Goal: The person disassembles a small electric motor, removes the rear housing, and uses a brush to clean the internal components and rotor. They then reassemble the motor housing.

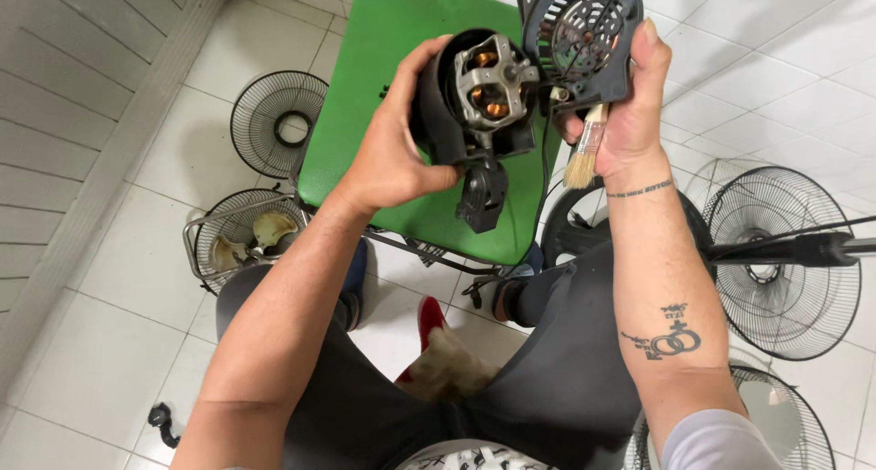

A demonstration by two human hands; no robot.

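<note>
Clenched around the black housing of a fan motor (479, 96), the left hand (392, 151) holds it up over the green desk (383, 41), the metal core and copper windings facing the camera. Just beside it, the right hand (625, 105) grips a black vented motor cover (579, 32) together with a small paintbrush (584, 151), bristles pointing down. Round wire fan guards (274, 119) lie on the white tiled floor (137, 278) on both sides, and a red-handled tool (429, 319) rests between the person's knees.

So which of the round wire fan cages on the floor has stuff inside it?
The fan cage at the lower left, beside the green table. It holds pale pieces; the other cages are empty.
</note>
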